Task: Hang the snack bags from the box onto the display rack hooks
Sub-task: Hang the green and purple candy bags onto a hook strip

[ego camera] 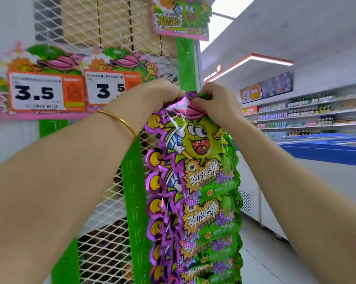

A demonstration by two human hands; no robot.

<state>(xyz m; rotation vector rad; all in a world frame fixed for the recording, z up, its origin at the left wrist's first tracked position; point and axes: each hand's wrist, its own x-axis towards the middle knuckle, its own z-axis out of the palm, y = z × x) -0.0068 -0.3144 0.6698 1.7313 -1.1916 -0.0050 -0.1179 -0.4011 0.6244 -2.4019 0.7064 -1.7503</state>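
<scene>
left hand (162, 95) + right hand (216, 99) — both pinching top of 1 snack bag (195, 140) | 2 price tags (37, 92)

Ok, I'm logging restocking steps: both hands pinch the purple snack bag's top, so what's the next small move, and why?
Probably hook the snack bag onto the green hanging strip: left hand and right hand pinch its top edge right at the strip, above the bags already hanging.
</scene>
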